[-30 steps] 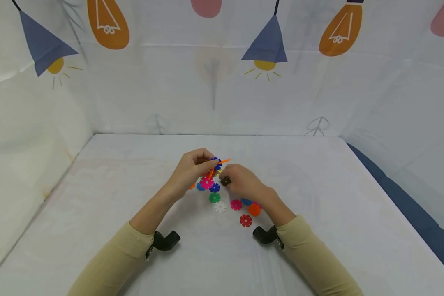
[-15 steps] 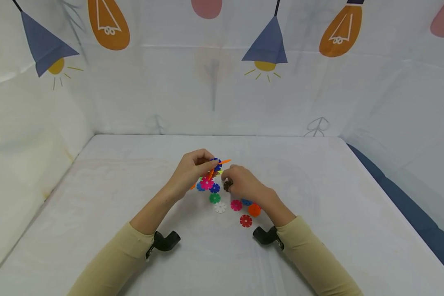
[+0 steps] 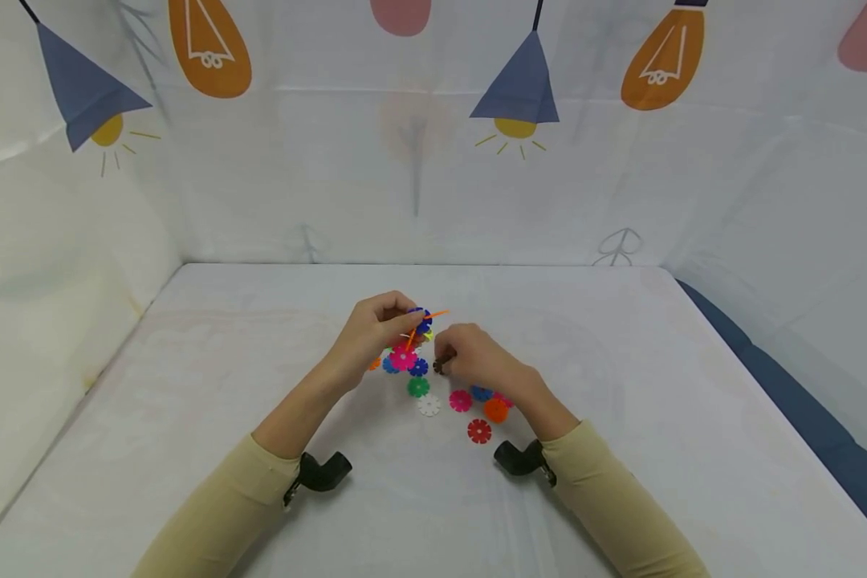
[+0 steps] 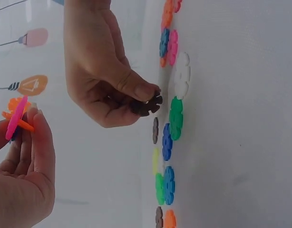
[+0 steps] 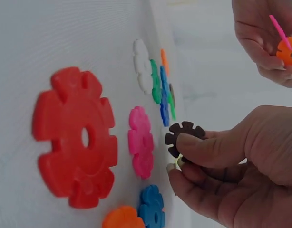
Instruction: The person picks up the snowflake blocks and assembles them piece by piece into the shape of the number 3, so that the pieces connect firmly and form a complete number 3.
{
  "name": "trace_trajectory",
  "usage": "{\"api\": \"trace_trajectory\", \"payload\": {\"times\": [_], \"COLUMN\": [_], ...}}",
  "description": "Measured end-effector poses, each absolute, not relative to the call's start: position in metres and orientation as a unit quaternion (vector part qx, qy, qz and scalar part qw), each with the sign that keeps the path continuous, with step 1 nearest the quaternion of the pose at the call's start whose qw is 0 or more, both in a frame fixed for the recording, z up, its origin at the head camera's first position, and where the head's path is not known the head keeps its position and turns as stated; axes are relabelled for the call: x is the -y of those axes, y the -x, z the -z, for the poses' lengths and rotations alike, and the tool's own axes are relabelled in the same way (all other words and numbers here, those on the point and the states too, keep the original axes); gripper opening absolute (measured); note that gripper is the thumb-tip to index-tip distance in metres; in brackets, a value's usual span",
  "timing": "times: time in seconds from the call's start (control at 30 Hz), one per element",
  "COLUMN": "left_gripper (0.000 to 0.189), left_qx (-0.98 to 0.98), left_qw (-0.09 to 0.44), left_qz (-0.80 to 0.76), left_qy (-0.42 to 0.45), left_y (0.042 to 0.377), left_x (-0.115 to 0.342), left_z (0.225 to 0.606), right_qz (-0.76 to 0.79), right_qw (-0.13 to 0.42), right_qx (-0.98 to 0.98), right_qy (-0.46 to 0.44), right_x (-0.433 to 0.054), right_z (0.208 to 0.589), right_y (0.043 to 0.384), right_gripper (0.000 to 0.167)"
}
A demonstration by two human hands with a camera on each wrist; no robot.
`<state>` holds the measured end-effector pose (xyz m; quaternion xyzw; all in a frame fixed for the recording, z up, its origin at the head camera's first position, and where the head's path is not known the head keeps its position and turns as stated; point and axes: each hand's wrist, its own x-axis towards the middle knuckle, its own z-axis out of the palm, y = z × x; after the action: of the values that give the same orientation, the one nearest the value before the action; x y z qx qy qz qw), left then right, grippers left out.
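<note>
My left hand holds up a small cluster of joined, notched plastic snowflake discs. A pink disc, orange discs and a dark blue disc show in it. Just to the right, my right hand pinches a single dark brown snowflake disc between thumb and fingers. In the left wrist view that brown disc is held apart from the cluster. The left fingers partly cover the cluster, so how its discs slot together is hard to see.
Loose discs lie on the white table below the hands: red, orange, pink, white, green and blue. Others sit farther left, partly hidden. A patterned white cloth hangs behind.
My right hand has drawn slightly down from the cluster, and the brown disc has turned more edge-on in its grip. The left hand stays almost still with the cluster.
</note>
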<state>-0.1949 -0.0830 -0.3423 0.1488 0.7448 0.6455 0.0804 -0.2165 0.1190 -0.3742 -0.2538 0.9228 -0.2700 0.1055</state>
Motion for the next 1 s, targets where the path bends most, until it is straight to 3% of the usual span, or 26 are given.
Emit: {"api": "trace_trajectory", "payload": {"times": [0.33, 0.6, 1.0], "left_gripper": [0.021, 0.023, 0.022], "left_qx": [-0.702, -0.699, -0.698], "left_qw": [0.102, 0.092, 0.094], "left_qz": [-0.691, -0.698, -0.701], "left_qy": [-0.138, -0.123, -0.110], "left_y": [0.195, 0.196, 0.199], "left_x": [0.084, 0.084, 0.084], "left_z": [0.338, 0.338, 0.341], "right_qz": [0.302, 0.355, 0.451], "right_qw": [0.061, 0.022, -0.074], "right_qx": [-0.920, -0.904, -0.867], "right_qy": [0.244, 0.238, 0.197], "right_x": [-0.123, -0.130, -0.137], "right_z": [0.361, 0.341, 0.328], "right_y": [0.217, 0.213, 0.208], "right_gripper": [0.013, 0.024, 0.016]}}
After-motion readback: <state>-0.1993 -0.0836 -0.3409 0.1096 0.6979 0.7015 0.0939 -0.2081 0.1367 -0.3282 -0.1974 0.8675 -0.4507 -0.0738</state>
